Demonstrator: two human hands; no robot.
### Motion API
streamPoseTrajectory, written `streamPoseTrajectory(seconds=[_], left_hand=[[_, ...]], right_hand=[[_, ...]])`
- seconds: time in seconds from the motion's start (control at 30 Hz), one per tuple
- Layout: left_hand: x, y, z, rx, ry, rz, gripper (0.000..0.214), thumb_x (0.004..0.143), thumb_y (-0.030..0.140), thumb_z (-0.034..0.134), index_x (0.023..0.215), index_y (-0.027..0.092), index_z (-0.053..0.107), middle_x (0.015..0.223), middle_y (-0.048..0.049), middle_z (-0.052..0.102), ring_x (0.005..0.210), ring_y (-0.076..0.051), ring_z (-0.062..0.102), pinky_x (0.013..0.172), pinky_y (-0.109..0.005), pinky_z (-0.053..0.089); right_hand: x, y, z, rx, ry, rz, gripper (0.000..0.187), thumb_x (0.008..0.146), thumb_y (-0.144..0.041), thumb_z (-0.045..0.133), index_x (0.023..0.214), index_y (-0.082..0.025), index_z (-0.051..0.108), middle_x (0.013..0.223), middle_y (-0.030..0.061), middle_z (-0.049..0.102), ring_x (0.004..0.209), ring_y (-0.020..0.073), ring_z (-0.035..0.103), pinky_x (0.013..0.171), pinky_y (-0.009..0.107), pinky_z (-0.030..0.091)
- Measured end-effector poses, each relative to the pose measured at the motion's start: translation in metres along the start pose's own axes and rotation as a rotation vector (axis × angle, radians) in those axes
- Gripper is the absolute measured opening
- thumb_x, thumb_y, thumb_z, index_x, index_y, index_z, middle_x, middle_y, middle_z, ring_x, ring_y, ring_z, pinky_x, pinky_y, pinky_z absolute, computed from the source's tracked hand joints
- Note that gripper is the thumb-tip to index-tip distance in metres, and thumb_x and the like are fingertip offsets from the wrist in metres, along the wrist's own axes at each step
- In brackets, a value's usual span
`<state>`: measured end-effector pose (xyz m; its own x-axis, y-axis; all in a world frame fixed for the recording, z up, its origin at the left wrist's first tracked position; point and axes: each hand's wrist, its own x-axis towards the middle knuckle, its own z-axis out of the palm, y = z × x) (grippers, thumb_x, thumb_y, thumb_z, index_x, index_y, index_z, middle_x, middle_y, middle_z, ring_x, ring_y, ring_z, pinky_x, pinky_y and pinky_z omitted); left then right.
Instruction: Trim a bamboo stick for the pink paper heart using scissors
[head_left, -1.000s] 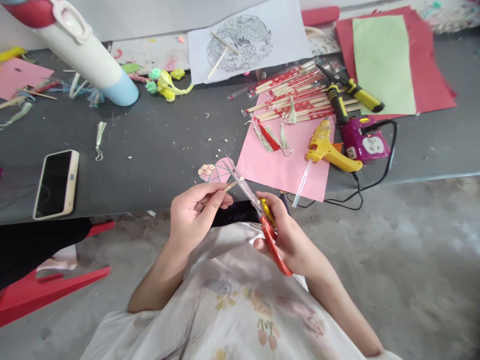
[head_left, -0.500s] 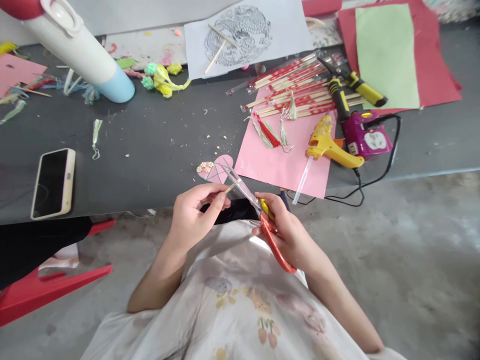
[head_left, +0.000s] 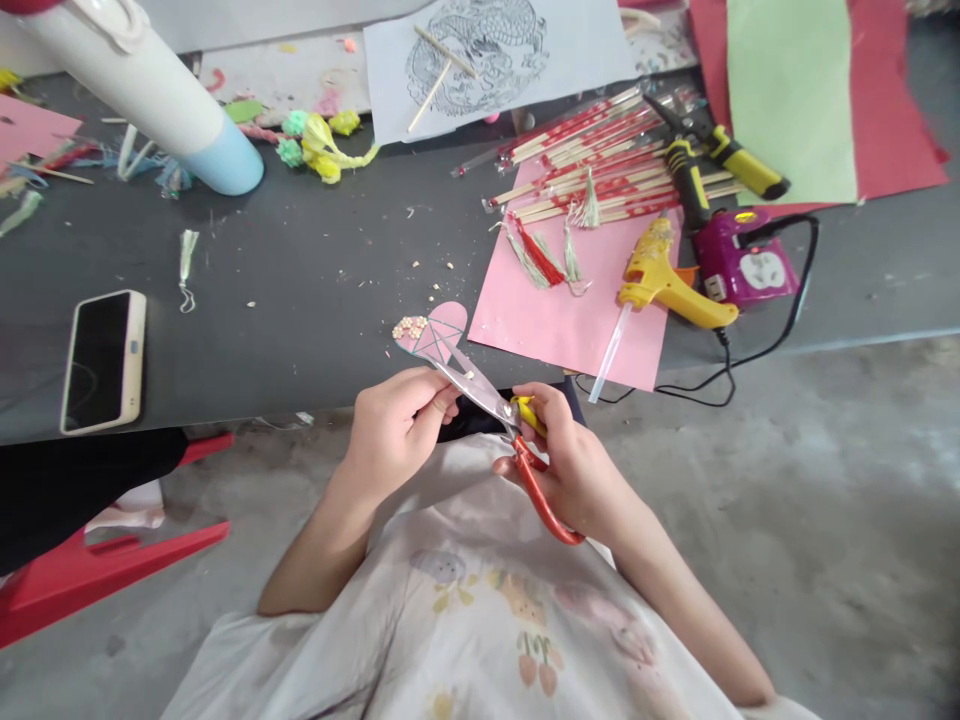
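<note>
My right hand (head_left: 566,455) grips a pair of scissors (head_left: 474,386) with red and yellow handles, its blades pointing up and left. My left hand (head_left: 401,420) is closed in a pinch beside the blades, on a thin wooden stick mostly hidden by fingers and scissors. A small pale bit (head_left: 469,375) shows against the blades. Just beyond the scissor tips lies a pink paper heart (head_left: 448,320) with dark lines drawn on it. Its left lobe carries a cluster of small pale wooden pieces (head_left: 409,328).
A yellow glue gun (head_left: 660,280) lies on pink paper (head_left: 547,325), near yellow-black pliers (head_left: 690,180) and a purple device (head_left: 746,265). Packaged chopsticks (head_left: 592,140) are behind. On the left are a phone (head_left: 103,360), a tassel (head_left: 187,265) and a white-blue bottle (head_left: 180,110).
The scissors have shifted left over the heart's lower edge, closer to my left fingers. The stick end that stuck out of my left hand is now hidden. The view has shifted slightly.
</note>
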<state>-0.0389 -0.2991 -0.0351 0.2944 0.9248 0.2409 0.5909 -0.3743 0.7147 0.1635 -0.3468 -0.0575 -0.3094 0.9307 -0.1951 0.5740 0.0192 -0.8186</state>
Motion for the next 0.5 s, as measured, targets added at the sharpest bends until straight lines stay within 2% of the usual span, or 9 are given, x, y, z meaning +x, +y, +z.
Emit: streamPoseTrajectory(seconds=[0.27, 0.5], left_hand=[[-0.0031, -0.0011, 0.0026, 0.078, -0.001, 0.051, 0.027, 0.091, 0.016, 0.050, 0.066, 0.019, 0.058, 0.062, 0.0042, 0.061, 0.058, -0.007, 0.056, 0.057, -0.017, 0.042], [-0.0056, -0.0049, 0.0032, 0.074, -0.029, 0.031, 0.026, 0.091, 0.022, 0.051, 0.067, 0.021, 0.061, 0.062, 0.0026, 0.063, 0.056, -0.009, 0.057, 0.057, -0.020, 0.044]], right_hand=[[0.0026, -0.0035, 0.0013, -0.059, 0.042, -0.106, 0.064, 0.085, -0.055, 0.057, 0.126, -0.013, 0.032, 0.104, 0.0158, 0.059, 0.088, 0.0257, 0.063, 0.072, 0.036, 0.052], [0.0040, -0.0035, 0.0011, -0.071, 0.055, -0.114, 0.060, 0.087, -0.052, 0.057, 0.126, -0.014, 0.033, 0.102, 0.0153, 0.061, 0.088, 0.0274, 0.063, 0.072, 0.037, 0.052]])
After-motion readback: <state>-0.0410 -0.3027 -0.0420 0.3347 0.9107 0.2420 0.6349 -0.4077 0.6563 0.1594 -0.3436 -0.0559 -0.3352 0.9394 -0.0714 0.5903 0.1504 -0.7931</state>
